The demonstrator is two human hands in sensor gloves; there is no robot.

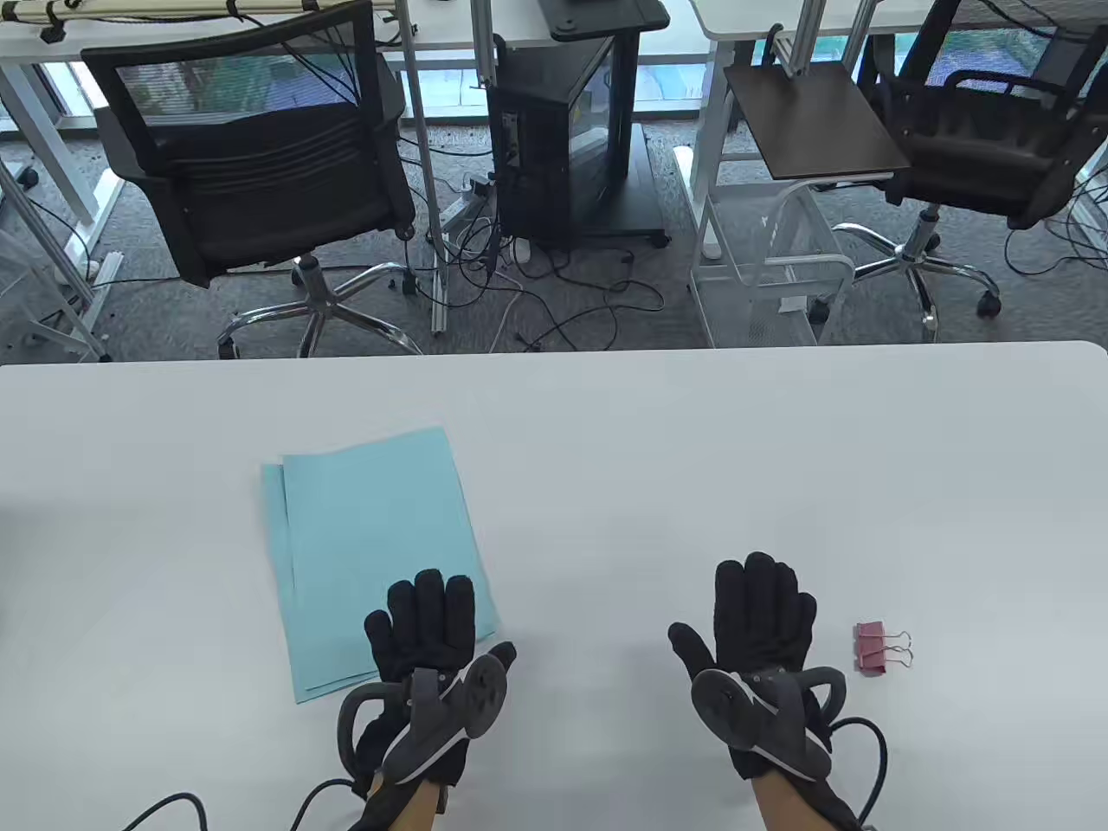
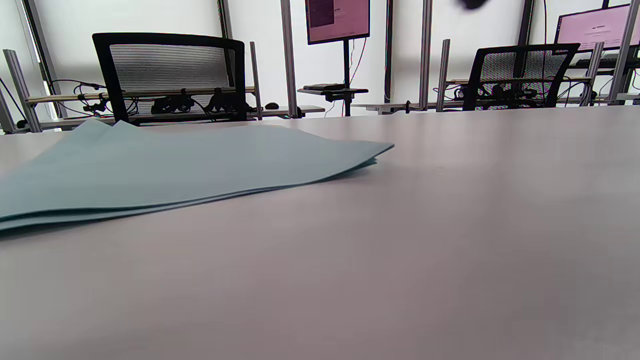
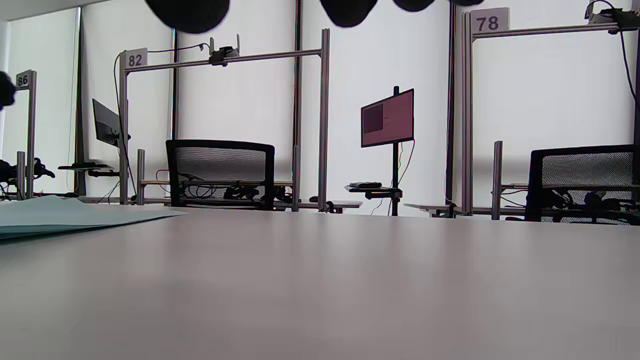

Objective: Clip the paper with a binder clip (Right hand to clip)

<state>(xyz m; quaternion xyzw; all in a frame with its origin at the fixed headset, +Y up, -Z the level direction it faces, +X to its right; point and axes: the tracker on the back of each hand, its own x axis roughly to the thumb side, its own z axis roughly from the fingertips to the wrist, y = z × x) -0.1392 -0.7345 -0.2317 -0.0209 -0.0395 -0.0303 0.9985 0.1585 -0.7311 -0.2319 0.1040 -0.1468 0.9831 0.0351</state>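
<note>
Left hand (image 1: pixel 421 645) flat, fingers on paper (image 1: pixel 372 554) | right hand (image 1: pixel 762 640) flat, empty, beside binder clip (image 1: pixel 876 647)

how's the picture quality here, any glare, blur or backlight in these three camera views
Table view: even light, sharp; blue paper and pink binder clip read clearly, only faint shadows under the hands. Left wrist view: bright windows behind, near table soft. Right wrist view: strongly backlit, fingertips dark blurred blobs.

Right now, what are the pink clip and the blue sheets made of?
Binder clip: probably painted metal, a matte pink folded body with thin shiny wire handles. Blue sheets: paper, likely; thin, matte, lying flat with edges slightly lifted in the left wrist view.
</note>
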